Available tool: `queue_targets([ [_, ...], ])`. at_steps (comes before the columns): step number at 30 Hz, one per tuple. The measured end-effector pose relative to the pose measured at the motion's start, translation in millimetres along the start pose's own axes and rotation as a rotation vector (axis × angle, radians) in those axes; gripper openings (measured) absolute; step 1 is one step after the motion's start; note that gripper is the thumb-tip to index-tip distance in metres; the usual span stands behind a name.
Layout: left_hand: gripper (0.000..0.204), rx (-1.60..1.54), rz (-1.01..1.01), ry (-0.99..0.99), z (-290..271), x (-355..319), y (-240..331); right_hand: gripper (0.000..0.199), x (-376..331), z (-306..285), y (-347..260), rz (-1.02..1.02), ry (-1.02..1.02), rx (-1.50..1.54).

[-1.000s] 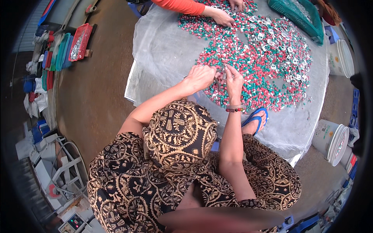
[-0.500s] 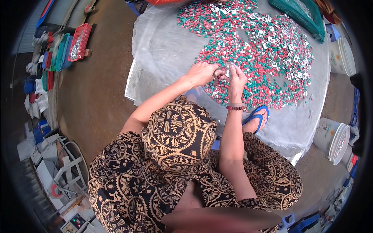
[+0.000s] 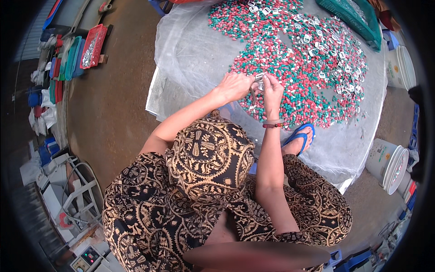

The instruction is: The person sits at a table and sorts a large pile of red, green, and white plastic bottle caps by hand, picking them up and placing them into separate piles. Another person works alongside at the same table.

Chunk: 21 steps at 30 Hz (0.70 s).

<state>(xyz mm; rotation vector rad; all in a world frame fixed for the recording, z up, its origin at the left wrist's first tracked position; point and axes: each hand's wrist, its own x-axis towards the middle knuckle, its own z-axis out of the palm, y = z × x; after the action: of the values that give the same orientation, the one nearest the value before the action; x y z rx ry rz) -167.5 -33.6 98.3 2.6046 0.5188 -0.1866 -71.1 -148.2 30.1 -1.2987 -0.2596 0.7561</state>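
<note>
Over the near edge of the pile my two hands are close together. My right hand [image 3: 273, 93] pinches a small silvery-white buckle [image 3: 260, 76] between thumb and fingers. Closed beside it, my left hand [image 3: 236, 86] grips a thin grey strip-like piece [image 3: 253, 93], whose kind I cannot make out. Around and beyond them lie many small red, green and white pebble-like bits [image 3: 290, 86]. More silvery buckles [image 3: 321, 46] are scattered on top of these, mostly to the far right.
A pale translucent sheet [image 3: 181, 59] covers the low table. A green basket [image 3: 351, 20] stands at its far right corner. White buckets [image 3: 385, 163] are on the right. Red basket [image 3: 94, 45] and machine frame [image 3: 77, 195] are at left. My sandalled foot [image 3: 300, 138] is near the sheet.
The buckle has turned and shifted slightly left and up in my fingers. My right hand has moved a little left, while my left hand stays nearly in place.
</note>
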Motion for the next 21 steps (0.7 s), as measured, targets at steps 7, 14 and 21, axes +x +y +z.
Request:
queue_targets([
  [7,0.033,-0.477,0.149,-0.002,-12,2,-2,0.021,7,-35,33,0.455,0.215,1.073],
  [14,0.028,-0.495,0.01,0.214,8,-5,-48,0.037,8,-46,-5,0.189,0.097,0.245],
  [21,0.037,-0.575,-0.35,0.241,25,-23,-115,0.021,9,-83,-7,0.251,0.045,1.076],
])
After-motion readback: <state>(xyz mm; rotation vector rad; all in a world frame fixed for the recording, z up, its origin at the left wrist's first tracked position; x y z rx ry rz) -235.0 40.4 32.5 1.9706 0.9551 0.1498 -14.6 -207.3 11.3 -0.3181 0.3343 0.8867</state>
